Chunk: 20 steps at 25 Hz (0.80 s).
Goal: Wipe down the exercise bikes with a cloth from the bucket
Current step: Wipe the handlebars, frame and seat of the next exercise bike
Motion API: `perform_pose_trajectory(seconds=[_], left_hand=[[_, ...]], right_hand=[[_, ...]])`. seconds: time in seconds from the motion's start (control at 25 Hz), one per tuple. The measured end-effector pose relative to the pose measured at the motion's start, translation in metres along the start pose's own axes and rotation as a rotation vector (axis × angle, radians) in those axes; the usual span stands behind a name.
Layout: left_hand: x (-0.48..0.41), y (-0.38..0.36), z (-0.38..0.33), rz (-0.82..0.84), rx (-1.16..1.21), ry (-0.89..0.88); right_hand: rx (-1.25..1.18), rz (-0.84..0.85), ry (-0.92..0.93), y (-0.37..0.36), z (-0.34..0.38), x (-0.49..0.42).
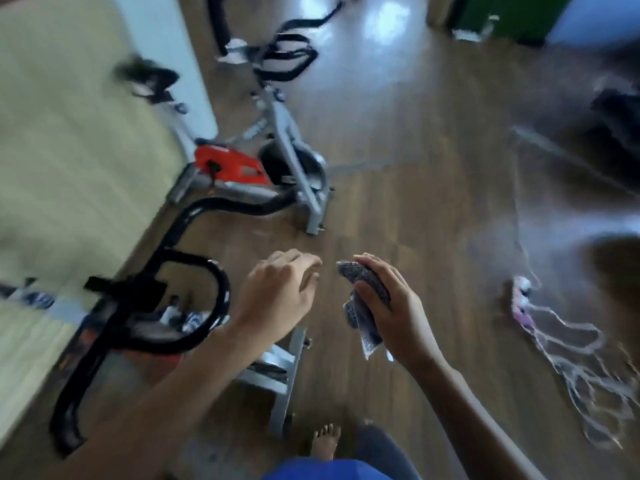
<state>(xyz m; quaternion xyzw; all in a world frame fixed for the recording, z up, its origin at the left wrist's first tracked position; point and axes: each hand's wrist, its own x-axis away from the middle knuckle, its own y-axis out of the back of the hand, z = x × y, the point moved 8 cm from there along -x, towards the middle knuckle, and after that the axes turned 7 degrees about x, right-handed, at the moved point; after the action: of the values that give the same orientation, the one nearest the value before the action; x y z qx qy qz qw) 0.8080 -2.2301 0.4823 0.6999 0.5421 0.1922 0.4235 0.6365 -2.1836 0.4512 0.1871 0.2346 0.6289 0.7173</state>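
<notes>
My right hand (391,306) grips a grey textured cloth (363,296), which hangs down from my fingers. My left hand (280,292) hovers beside it with loosely curled fingers and holds nothing. Black handlebars (194,306) of the near exercise bike lie just left of my left hand. A second exercise bike (277,150), grey with an orange cover, stands farther back by the wall. The view is blurred. No bucket shows.
A cream wall (69,150) runs along the left. The floor (415,168) is brown wood. A pink and white object with tangled cords (554,341) lies on the floor at right. Dark blurred shapes (616,133) sit at far right. My bare foot (325,441) shows below.
</notes>
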Motion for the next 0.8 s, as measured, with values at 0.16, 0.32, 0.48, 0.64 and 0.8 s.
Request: perform_pose_trajectory(seconds=[0.16,0.32,0.48,0.64,0.8], left_hand=[[0.019,0.040,0.063,-0.182,-0.057,0.328],[0.069,0.070,0.086,-0.407,-0.106,0.674],[0.143,0.077,0.050,-0.705,-0.147,1.053],[0.208,0.048,-0.006,-0.933,-0.299,1.368],[0.250,0.016,-0.036,-1.250,-0.370,1.431]], right_hand=[[-0.047,0.309,0.214,-0.069,0.034,-0.062],[-0.147,0.715,0.448,-0.139,0.075,-0.078],[-0.203,1.098,0.666,-0.173,0.110,-0.049],[-0.264,1.387,0.817,-0.187,0.115,0.008],[-0.312,1.479,0.905,-0.200,0.107,0.059]])
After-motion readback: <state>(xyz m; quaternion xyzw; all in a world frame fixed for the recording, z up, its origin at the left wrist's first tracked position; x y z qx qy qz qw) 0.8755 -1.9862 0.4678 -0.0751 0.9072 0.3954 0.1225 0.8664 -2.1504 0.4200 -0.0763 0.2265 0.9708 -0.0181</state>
